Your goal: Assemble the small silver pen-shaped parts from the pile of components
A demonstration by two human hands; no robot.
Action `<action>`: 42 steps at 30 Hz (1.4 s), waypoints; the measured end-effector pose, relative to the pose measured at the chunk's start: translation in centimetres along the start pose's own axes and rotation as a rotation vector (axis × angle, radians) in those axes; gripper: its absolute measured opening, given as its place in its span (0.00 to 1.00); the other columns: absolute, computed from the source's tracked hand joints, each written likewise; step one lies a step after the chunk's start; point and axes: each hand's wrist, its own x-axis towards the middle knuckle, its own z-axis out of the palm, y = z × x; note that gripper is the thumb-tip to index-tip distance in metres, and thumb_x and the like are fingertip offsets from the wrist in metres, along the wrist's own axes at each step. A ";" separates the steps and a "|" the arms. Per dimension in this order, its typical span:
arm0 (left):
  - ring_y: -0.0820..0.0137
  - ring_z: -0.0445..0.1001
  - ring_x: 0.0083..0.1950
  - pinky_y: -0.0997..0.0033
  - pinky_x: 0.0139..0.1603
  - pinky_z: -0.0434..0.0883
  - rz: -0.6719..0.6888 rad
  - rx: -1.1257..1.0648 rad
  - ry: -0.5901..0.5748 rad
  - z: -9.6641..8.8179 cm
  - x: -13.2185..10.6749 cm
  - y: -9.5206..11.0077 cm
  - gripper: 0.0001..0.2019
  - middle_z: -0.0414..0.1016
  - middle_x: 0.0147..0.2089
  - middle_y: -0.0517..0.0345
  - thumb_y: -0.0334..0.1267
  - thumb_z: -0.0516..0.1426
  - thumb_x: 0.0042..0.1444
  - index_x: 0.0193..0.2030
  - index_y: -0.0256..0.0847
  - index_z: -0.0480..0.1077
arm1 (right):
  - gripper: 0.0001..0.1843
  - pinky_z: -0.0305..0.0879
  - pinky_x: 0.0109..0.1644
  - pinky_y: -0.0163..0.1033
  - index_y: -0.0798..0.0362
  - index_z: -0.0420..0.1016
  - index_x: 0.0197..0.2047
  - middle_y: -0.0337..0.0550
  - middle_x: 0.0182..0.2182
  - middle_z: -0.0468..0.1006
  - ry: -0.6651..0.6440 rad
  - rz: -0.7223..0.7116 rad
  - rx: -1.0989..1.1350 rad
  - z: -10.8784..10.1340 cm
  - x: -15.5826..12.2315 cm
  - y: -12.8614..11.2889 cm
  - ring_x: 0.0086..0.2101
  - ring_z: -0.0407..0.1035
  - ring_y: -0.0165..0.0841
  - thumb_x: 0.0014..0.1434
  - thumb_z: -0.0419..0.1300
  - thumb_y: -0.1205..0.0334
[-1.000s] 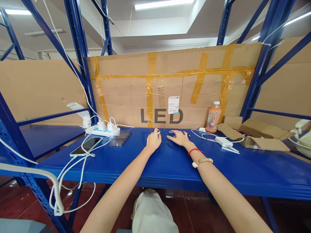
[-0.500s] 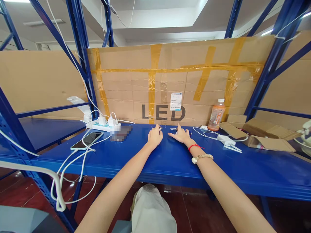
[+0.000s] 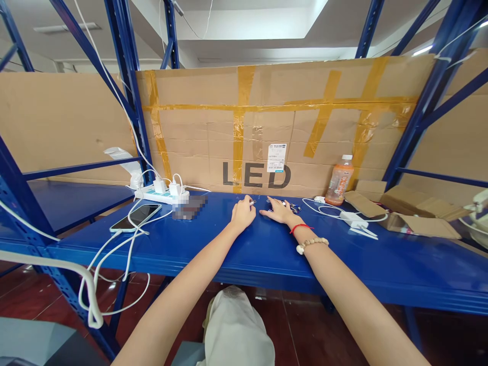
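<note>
My left hand [image 3: 243,213] rests on the blue shelf top with its fingers curled. A small pale, shiny tip [image 3: 252,203] shows at its fingertips; the rest is hidden, so its kind cannot be made out. To its right, my right hand [image 3: 280,211] lies palm down with thumb and fingers apart. Beneath and beside it is a little cluster of small dark and silvery pieces [image 3: 294,208], partly covered by the fingers and too small to name. A red string and a beaded bracelet [image 3: 312,244] circle my right wrist.
On the left lie a phone [image 3: 135,217], a power strip [image 3: 163,195] with plugs and white cables, and a blurred-out dark item [image 3: 189,207]. At right stand a drink bottle [image 3: 339,180], a white charger [image 3: 354,219] and an opened cardboard box [image 3: 419,223]. A cardboard panel [image 3: 198,137] closes the back.
My right hand has shifted slightly left, its index finger swinging left and lower over the small pieces. My left hand stays nearly still. The view has tilted a little.
</note>
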 end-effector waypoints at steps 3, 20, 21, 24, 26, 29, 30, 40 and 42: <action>0.64 0.70 0.43 0.67 0.43 0.65 -0.002 0.000 0.000 0.0 0.0 -0.1 0.09 0.73 0.39 0.50 0.30 0.47 0.53 0.42 0.39 0.61 | 0.44 0.29 0.60 0.53 0.57 0.44 0.63 0.54 0.59 0.53 -0.016 -0.014 -0.016 0.0 0.0 -0.1 0.60 0.42 0.42 0.51 0.46 0.37; 0.64 0.70 0.45 0.68 0.44 0.65 -0.021 0.008 -0.003 0.0 0.0 -0.1 0.10 0.73 0.40 0.50 0.30 0.47 0.53 0.43 0.39 0.61 | 0.33 0.36 0.59 0.52 0.55 0.52 0.60 0.50 0.50 0.68 0.123 -0.143 -0.023 -0.1 0.1 -1.0 0.54 0.56 0.41 0.55 0.51 0.49; 0.64 0.70 0.45 0.68 0.44 0.65 -0.033 0.003 0.001 0.0 0.1 -0.1 0.10 0.73 0.41 0.50 0.30 0.47 0.53 0.43 0.39 0.61 | 0.30 0.36 0.59 0.52 0.54 0.53 0.59 0.48 0.47 0.72 0.140 -0.180 -0.004 -0.1 0.1 -1.1 0.52 0.59 0.39 0.55 0.51 0.54; 0.64 0.70 0.45 0.67 0.43 0.65 -0.095 -0.017 0.003 0.1 0.3 -0.3 0.10 0.72 0.41 0.48 0.31 0.45 0.55 0.43 0.38 0.60 | 0.26 0.38 0.58 0.52 0.49 0.55 0.58 0.41 0.40 0.76 0.151 -0.291 0.069 -0.1 0.0 -1.9 0.46 0.66 0.34 0.54 0.51 0.67; 0.62 0.70 0.45 0.67 0.42 0.65 -0.147 -0.030 -0.001 0.1 0.5 -0.5 0.10 0.72 0.42 0.47 0.31 0.44 0.56 0.43 0.38 0.60 | 0.28 0.43 0.57 0.49 0.47 0.57 0.57 0.38 0.39 0.76 0.137 -0.358 0.125 0.0 0.0 -2.5 0.42 0.68 0.31 0.52 0.52 0.72; 0.62 0.70 0.47 0.66 0.42 0.65 -0.208 -0.051 0.002 0.1 0.6 -0.7 0.09 0.71 0.44 0.45 0.31 0.44 0.56 0.43 0.38 0.59 | 0.26 0.52 0.51 0.44 0.49 0.62 0.54 0.40 0.42 0.75 0.156 -0.392 0.145 0.0 -0.2 -3.3 0.41 0.68 0.31 0.51 0.54 0.71; 0.62 0.69 0.47 0.66 0.43 0.65 -0.220 -0.060 0.005 0.1 0.6 -0.8 0.09 0.71 0.44 0.45 0.30 0.44 0.56 0.43 0.38 0.58 | 0.22 0.53 0.50 0.44 0.49 0.65 0.51 0.42 0.43 0.74 0.167 -0.384 0.118 -0.1 -0.3 -3.4 0.43 0.67 0.33 0.52 0.54 0.69; 0.60 0.70 0.46 0.63 0.42 0.65 -0.307 -0.127 0.019 0.6 1.0 -1.9 0.07 0.71 0.42 0.44 0.31 0.48 0.52 0.40 0.39 0.57 | 0.07 0.62 0.37 0.34 0.51 0.76 0.32 0.41 0.35 0.77 0.130 -0.310 0.113 -1.0 -0.7 -3.1 0.35 0.70 0.33 0.53 0.56 0.62; 0.60 0.70 0.45 0.63 0.40 0.66 -0.282 -0.163 0.020 0.9 1.1 -2.2 0.06 0.71 0.40 0.44 0.32 0.48 0.53 0.39 0.39 0.57 | 0.08 0.62 0.37 0.34 0.51 0.75 0.33 0.42 0.34 0.77 0.139 -0.332 0.152 -0.9 -0.8 -3.2 0.35 0.70 0.33 0.54 0.55 0.63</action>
